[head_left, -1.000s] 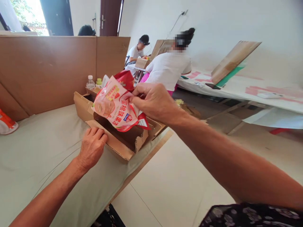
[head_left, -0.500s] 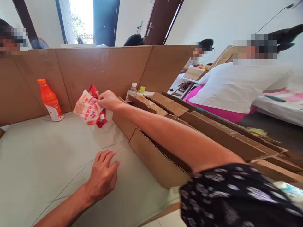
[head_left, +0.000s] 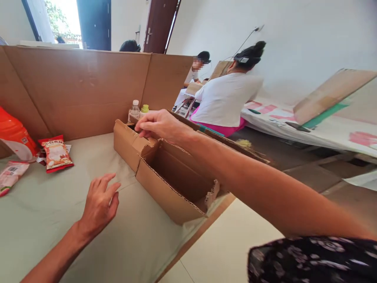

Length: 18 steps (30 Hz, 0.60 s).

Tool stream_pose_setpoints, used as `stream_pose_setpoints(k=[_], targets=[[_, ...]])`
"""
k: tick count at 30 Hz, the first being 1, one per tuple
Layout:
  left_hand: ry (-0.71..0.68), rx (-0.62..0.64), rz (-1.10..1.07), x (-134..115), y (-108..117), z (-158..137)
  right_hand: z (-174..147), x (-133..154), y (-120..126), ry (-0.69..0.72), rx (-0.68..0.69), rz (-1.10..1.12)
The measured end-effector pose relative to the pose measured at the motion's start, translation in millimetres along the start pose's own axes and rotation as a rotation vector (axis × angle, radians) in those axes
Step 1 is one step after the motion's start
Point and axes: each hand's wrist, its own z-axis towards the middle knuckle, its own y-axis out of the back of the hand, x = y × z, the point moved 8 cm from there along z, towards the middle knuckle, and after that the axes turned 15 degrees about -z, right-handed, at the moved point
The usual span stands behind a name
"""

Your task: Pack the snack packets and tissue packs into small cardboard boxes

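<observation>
My right hand (head_left: 159,125) hangs over the far end of a long cardboard box (head_left: 167,196), fingers loosely bent and apart, with nothing visible in them. Whether its fingertips touch the box's flap I cannot tell. My left hand (head_left: 100,200) hovers above the pale green cloth, left of the box, open with its fingers spread. On the cloth at the left lie a red snack packet (head_left: 57,154) and a pink packet (head_left: 12,176), the latter cut by the frame edge. A bottle of orange drink (head_left: 17,135) leans or stands behind them, partly out of view.
A clear bottle (head_left: 134,111) and a yellow-green cap (head_left: 144,108) show behind the box. A cardboard screen (head_left: 97,86) borders the table's back. One person in a white shirt (head_left: 224,98) sits beyond, another farther off. My right forearm hides things behind the box.
My right hand has let go of the packets, which now lie by the orange bottle, and is over the box. The view has swung right. My left hand stays open.
</observation>
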Motion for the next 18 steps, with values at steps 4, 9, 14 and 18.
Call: stream_pose_setpoints(k=[4,9,14,18], targets=[[-0.042,0.022,-0.001,18.4,-13.6,64.2,-13.3,-34.0,19.1,-0.03,-0.026,-0.329],[-0.075,0.142,0.018,47.6,-43.8,146.6,-12.4,-30.2,-4.3,0.089,0.164,-0.574],[-0.083,0.23,0.047,66.1,-64.9,162.7,-20.7,-17.5,-9.7,0.248,0.3,-0.301],[-0.041,0.163,0.079,73.2,-61.3,136.5,-7.0,-18.2,7.0,0.173,0.203,-0.501]])
